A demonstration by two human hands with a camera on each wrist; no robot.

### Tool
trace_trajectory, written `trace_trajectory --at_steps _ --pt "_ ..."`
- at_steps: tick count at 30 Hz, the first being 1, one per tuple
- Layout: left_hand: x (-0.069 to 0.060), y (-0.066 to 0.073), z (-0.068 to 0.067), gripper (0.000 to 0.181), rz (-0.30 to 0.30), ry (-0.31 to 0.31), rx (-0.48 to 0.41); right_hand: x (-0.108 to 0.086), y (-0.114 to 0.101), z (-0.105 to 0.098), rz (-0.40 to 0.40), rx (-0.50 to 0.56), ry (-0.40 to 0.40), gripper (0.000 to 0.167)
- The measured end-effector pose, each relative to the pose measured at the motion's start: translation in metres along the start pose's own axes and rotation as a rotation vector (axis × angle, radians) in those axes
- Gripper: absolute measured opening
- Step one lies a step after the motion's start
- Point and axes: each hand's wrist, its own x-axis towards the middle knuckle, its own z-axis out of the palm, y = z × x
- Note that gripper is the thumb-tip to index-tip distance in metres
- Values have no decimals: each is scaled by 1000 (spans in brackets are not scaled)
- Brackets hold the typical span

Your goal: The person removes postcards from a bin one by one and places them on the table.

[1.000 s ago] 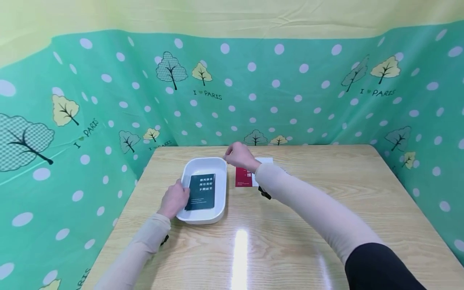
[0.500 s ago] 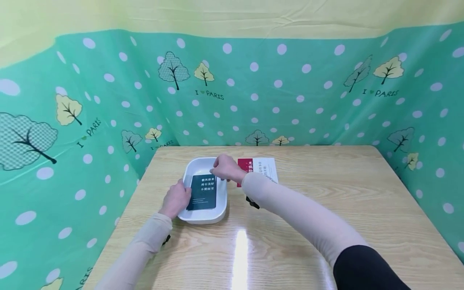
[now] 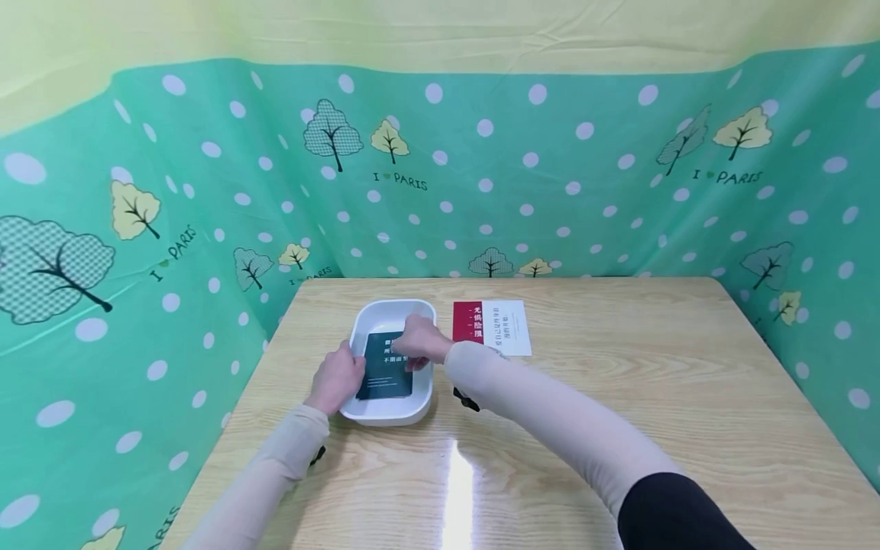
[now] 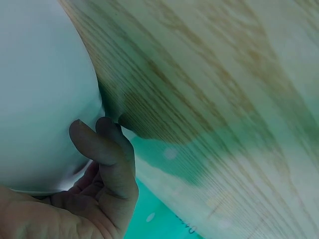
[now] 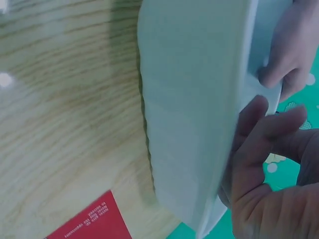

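A white basin (image 3: 363, 412) stands on the table, and a dark teal booklet or card (image 3: 386, 386) with white lettering lies flat inside. My left hand (image 3: 337, 378) grips the basin's left rim; in the left wrist view its fingers curl against the white wall. My right hand (image 3: 421, 341) reaches over the right rim, fingers bent above the upper right part of the teal piece. In the right wrist view, thumb and index finger come close together; whether they pinch anything small is hidden.
Right of the basin lies a flat red-and-white printed piece (image 3: 505, 327). The wooden table (image 3: 605, 397) extends to the right and front. A green dotted curtain (image 3: 481, 176) encloses the back and sides.
My right hand has moved left and downward from above the red-and-white piece, past the rim, to over the teal piece. The left hand keeps its grip on the basin.
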Motion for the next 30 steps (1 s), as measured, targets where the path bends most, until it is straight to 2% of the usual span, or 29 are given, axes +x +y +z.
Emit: trace_trajectory --at_steps 5,15,19,24,30 --pt "-2 0 -1 47 0 1 -4 -3 4 6 45 26 -15 40" --pt "-3 2 2 46 -7 -19 17 -6 10 11 37 -35 -36 40" --pt "-3 4 2 48 -6 -12 17 -4 13 9 17 -36 -37 34" --pt "-2 4 0 49 -8 -13 15 -6 15 4 -8 10 -51 23" --pt "-2 3 -2 50 -7 -7 13 -7 15 1 -17 85 -78 29"
